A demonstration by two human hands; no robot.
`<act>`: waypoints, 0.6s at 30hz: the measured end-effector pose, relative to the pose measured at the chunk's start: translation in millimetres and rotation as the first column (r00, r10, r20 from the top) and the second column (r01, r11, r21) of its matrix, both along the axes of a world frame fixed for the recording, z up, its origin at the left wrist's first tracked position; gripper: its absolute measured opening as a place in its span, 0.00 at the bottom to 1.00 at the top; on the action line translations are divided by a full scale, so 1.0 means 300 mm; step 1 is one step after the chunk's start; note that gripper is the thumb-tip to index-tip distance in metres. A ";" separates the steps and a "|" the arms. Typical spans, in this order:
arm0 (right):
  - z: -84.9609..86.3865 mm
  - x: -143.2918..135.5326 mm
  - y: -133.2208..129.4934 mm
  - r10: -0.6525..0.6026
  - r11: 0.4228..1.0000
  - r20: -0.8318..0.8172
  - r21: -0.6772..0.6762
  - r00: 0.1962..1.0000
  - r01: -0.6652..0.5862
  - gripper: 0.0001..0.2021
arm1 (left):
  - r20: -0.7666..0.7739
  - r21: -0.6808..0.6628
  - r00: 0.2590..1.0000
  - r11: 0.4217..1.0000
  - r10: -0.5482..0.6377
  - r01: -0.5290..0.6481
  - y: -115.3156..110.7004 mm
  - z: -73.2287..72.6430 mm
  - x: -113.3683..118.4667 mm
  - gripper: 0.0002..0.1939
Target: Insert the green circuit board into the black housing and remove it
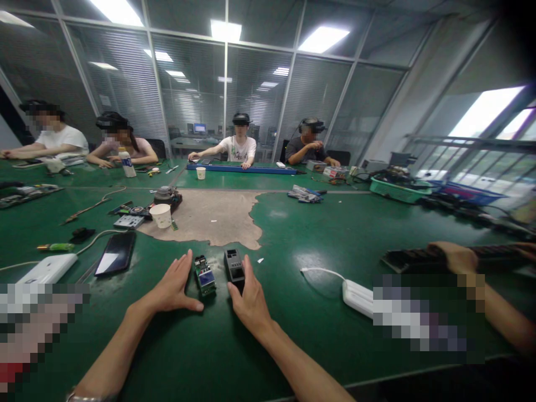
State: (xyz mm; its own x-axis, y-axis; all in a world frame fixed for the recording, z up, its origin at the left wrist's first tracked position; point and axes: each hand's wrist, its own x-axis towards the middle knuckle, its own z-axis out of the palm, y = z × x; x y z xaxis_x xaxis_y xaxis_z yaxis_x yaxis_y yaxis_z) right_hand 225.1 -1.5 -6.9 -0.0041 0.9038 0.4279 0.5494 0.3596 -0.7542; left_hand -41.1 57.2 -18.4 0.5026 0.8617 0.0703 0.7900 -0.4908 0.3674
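One board (205, 279), one case (234, 267) sitting side by side.
Left grip (171, 285) resting open; right grip (251, 296) open, likely steadying case.

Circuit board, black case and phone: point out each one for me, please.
Circuit board (206, 278): head view, on its small blue screen.
Black case (234, 267): head view, on its upward face, near the middle.
Phone (115, 254): head view, on the middle of its dark screen.
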 end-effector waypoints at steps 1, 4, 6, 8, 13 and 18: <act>0.004 0.001 0.001 -0.005 1.000 -0.013 -0.015 1.000 0.005 0.40 | -0.005 -0.010 1.000 1.000 0.006 -0.006 -0.001 0.004 0.002 0.75; 0.023 0.001 0.004 -0.056 0.997 -0.070 -0.064 0.996 0.051 0.39 | -0.024 -0.032 1.000 0.999 0.015 -0.016 -0.005 0.016 0.006 0.75; 0.043 -0.007 0.005 -0.069 0.995 -0.117 -0.078 0.991 0.060 0.39 | -0.019 -0.028 1.000 1.000 0.010 -0.010 -0.007 0.021 0.008 0.75; 0.070 -0.027 0.004 -0.017 0.998 -0.155 -0.058 0.988 0.008 0.40 | -0.005 -0.013 1.000 1.000 0.002 -0.002 -0.009 0.022 0.008 0.75; 0.145 -0.112 0.008 0.159 0.987 -0.148 0.028 0.976 -0.157 0.40 | 0.017 0.003 1.000 1.000 -0.002 0.002 -0.010 0.019 0.004 0.75; 0.170 -0.181 0.023 0.157 0.988 -0.092 0.010 0.983 -0.157 0.40 | 0.012 -0.004 1.000 1.000 -0.008 0.008 -0.010 0.016 0.001 0.76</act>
